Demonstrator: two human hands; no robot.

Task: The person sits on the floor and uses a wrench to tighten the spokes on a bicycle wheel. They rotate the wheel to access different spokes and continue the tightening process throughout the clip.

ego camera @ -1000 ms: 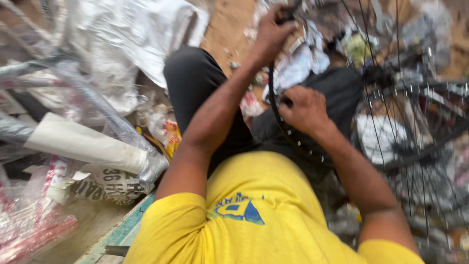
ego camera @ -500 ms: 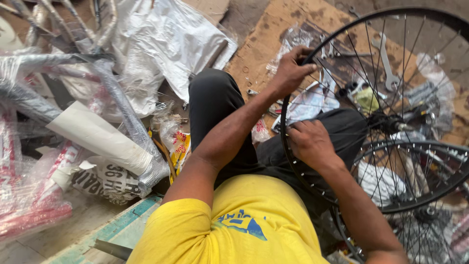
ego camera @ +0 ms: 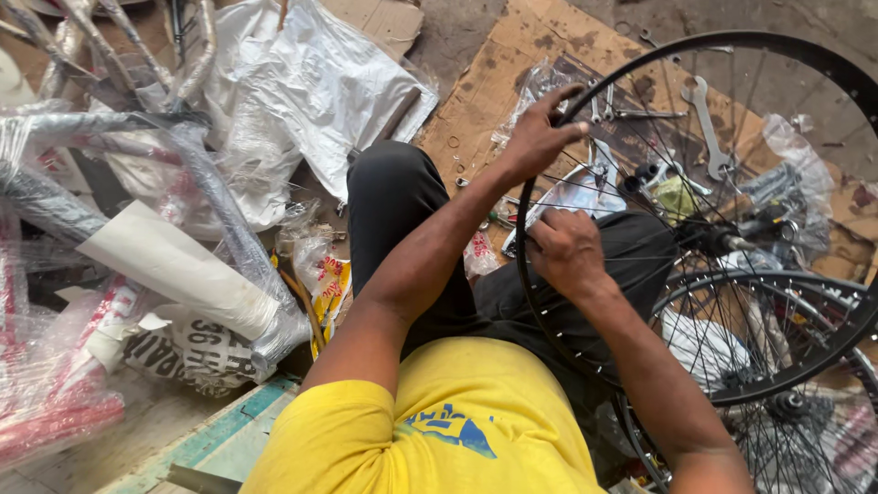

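Wheel: black bicycle wheel (ego camera: 828, 64), thin rim, silver spokes running to a dark hub (ego camera: 709, 240); stands nearly upright over the lap, filling the frame from 12 to 4 o'clock.
Left hand: left hand (ego camera: 540, 137) at 1 o'clock of centre, fingers (ego camera: 564, 94) curled over the rim's upper-left arc, holding it.
Right hand: right hand (ego camera: 569, 252) just right of centre, closed tight at the rim's left edge among the spokes; whether it pinches a spoke or a small tool cannot be told.
Second wheel: another black spoked wheel (ego camera: 777, 430) lies flat at 4 to 5 o'clock, partly under the first.
Floor: stained cardboard (ego camera: 498, 78) at 12 o'clock, with a silver spanner (ego camera: 706, 123) seen through the spokes.
Left side: plastic-wrapped frame tubes (ego camera: 215, 197) and a white cardboard tube (ego camera: 174, 265) from 8 to 10 o'clock; white plastic sheet (ego camera: 320, 82) at 11 o'clock.
Change: more of the rim visible than half a second ago; both hands keep the same grips; view steadier than one second ago.
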